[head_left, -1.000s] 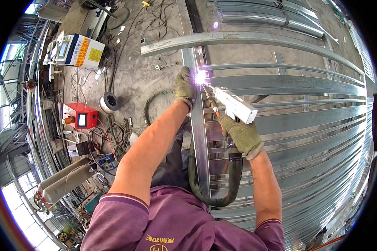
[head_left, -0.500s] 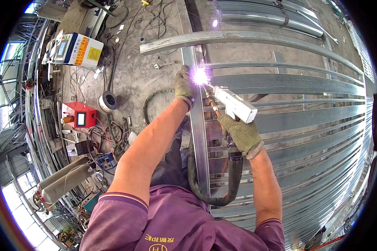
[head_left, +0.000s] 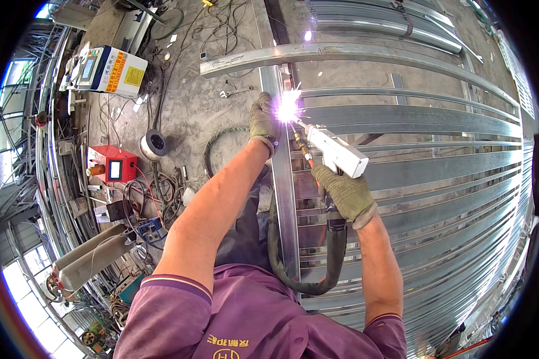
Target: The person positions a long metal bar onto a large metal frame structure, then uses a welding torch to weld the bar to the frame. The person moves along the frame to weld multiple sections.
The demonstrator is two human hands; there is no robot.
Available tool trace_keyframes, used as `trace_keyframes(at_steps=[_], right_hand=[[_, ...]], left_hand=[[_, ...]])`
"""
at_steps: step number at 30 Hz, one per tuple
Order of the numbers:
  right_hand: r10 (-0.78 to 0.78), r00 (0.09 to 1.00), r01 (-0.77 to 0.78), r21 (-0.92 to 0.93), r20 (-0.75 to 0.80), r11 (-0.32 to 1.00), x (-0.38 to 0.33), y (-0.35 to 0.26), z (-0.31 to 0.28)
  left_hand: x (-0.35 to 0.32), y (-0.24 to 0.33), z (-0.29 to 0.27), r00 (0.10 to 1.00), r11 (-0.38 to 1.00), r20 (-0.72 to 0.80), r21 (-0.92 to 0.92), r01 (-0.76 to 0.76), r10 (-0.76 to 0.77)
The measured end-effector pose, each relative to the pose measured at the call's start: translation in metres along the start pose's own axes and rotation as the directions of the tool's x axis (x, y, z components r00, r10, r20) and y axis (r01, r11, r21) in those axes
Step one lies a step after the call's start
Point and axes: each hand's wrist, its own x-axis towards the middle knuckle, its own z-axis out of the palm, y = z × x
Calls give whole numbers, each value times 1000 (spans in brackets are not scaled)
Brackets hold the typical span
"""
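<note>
My right hand point(head_left: 347, 194), in a green-grey work glove, is closed around a white handheld welding gun point(head_left: 336, 149). A dark hose point(head_left: 336, 254) loops down from the gun's grip. Its nozzle points at a metal side tube point(head_left: 287, 221), where a bright white-violet glare point(head_left: 287, 110) with sparks hides the joint. My left hand point(head_left: 263, 122), also gloved, is closed on that tube just left of the glare; its fingertips are partly hidden. Several long metal bars point(head_left: 413, 119) run rightward from the tube, forming a slatted frame.
A long metal beam point(head_left: 341, 54) lies across the far end. Beyond it is a bundle of metal profiles point(head_left: 383, 27). On the left are a wrench point(head_left: 236, 93), a wire spool point(head_left: 154, 144), a red box point(head_left: 114, 164), a white-and-blue machine point(head_left: 108, 72), cables and gas cylinders point(head_left: 93, 263).
The sparks at the nozzle spread wider and reach higher than before. Both hands and the gun stay almost where they were.
</note>
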Motion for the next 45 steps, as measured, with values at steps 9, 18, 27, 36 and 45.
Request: trace_keyframes(at_steps=[9,18,27,36,45], right_hand=[[22,999,-21,-39,26,999,-2,0,0],[30,1000,-30,38,4,999,-8,-3,2],[-24,1000,23,42,10,999,-9,-1,3],[-7,1000,8,46,-21,999,-14,3,2],[57,998,-57,128,5,990,-18,-4,6]], left_hand=[[0,2,-4,1000,1000,-3,-14,19,-19],[-2,3,2,997,980,29,-184,73,-68],[18,-26,-12,978,968,203,-236,89,-41],[-2,-1,7,993,976,91,-196,95,-78],[25,-42,-4,996,968,94,-249,21,2]])
